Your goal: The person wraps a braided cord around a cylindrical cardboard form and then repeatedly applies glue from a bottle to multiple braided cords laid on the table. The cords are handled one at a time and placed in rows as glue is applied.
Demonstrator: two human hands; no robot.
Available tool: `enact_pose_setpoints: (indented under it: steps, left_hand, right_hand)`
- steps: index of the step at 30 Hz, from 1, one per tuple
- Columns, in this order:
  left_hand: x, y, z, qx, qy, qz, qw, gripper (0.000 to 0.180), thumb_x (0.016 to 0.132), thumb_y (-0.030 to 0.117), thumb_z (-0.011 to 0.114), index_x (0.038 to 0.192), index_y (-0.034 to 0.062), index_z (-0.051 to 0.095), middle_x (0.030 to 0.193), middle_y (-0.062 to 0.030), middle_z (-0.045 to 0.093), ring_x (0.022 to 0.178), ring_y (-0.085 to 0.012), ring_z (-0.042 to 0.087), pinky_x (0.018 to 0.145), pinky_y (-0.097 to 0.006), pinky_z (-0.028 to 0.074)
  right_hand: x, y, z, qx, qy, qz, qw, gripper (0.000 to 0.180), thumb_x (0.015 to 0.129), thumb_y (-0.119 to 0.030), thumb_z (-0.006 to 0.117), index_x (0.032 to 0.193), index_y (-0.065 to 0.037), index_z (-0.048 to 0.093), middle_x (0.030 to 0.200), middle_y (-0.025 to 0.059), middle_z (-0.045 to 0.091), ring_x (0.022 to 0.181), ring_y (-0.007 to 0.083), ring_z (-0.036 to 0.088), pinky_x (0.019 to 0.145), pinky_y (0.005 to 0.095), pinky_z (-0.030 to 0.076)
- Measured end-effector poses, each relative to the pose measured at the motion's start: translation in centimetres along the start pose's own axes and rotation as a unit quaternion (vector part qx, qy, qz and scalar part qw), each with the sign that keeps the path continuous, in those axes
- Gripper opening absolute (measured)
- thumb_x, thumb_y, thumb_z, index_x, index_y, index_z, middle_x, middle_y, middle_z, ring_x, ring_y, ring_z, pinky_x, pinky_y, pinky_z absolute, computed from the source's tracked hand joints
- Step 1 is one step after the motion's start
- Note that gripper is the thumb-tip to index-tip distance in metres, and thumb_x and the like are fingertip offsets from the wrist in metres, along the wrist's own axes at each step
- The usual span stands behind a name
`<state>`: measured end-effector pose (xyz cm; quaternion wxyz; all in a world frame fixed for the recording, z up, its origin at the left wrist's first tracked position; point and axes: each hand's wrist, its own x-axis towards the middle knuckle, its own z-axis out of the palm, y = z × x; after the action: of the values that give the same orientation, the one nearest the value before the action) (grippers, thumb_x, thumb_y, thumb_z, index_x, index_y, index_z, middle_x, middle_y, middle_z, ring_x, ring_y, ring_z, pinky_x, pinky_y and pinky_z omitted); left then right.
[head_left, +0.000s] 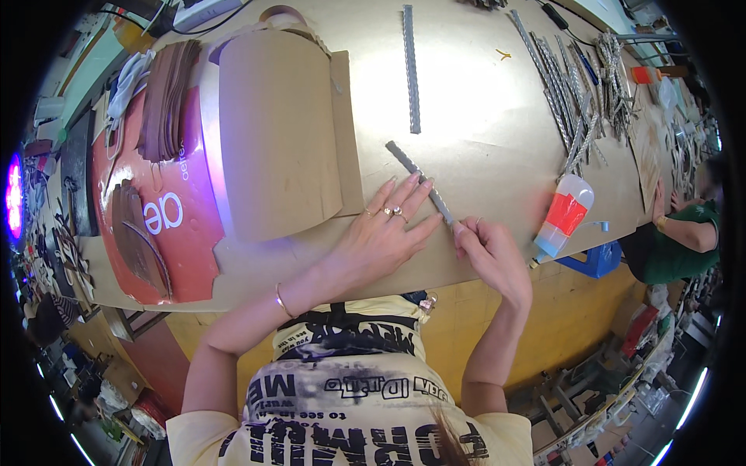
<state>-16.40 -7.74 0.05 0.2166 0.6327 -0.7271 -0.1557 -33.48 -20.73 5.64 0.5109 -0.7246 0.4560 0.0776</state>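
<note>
A grey braided strip (402, 159) lies slantwise on the brown-covered table in front of me. My left hand (392, 229) rests flat on it, fingers stretched out and pressing the strip down along its middle. Thumb and fingers of my right hand (488, 248) pinch the strip's near end, close to the table's front edge. Another grey braided strip (411, 70) lies straight and untouched farther off. To the right of my right hand is a clear squeeze bottle (566, 213) with a red label, lying on its side near the edge.
A large curved brown sheet (280, 140) sits left of my hands. Beyond it, stacked brown strips (169, 101) rest on a red board (194, 256). Several loose braided strips (563, 93) are bundled at the far right. Another person (684, 241) works at the table's right end.
</note>
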Motion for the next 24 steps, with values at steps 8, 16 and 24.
enact_pose_setpoints:
  steps: [8, 16, 24]
  left_hand:
    - [0.7, -0.3, -0.4, -0.029, 0.004, 0.015, 0.999, 0.048, 0.082, 0.024, 0.069, 0.127, 0.0121, 0.057, 0.144, -0.0248, 0.04, 0.139, -0.0357, 0.034, 0.114, -0.048, 0.029]
    - [0.8, -0.4, -0.7, -0.037, -0.022, 0.01, 0.999, 0.043, 0.086, 0.025, 0.066, 0.126, 0.0109, 0.055, 0.149, -0.0258, 0.033, 0.139, -0.0379, 0.034, 0.115, -0.05, 0.028]
    - [0.9, -0.5, -0.9, -0.059, -0.021, 0.002, 0.998, 0.044, 0.086, 0.026, 0.067, 0.12, 0.0023, 0.051, 0.148, -0.0249, 0.034, 0.138, -0.0385, 0.035, 0.116, -0.049, 0.026]
  right_hand:
    - [-0.1, -0.4, 0.5, 0.091, 0.041, 0.0, 0.995, 0.036, 0.096, -0.022, 0.055, 0.07, 0.003, 0.059, 0.06, 0.0059, 0.056, 0.057, 0.0109, 0.052, 0.053, 0.0297, 0.04]
    - [0.3, -0.7, -0.2, 0.095, 0.044, -0.006, 0.994, 0.038, 0.095, -0.022, 0.056, 0.066, 0.002, 0.058, 0.056, 0.0033, 0.052, 0.054, 0.0079, 0.044, 0.05, 0.0283, 0.035]
    - [-0.6, -0.1, 1.7, -0.019, 0.119, 0.033, 0.992, 0.036, 0.094, -0.025, 0.058, 0.068, 0.0, 0.061, 0.052, 0.0063, 0.048, 0.048, 0.0136, 0.041, 0.049, 0.0312, 0.034]
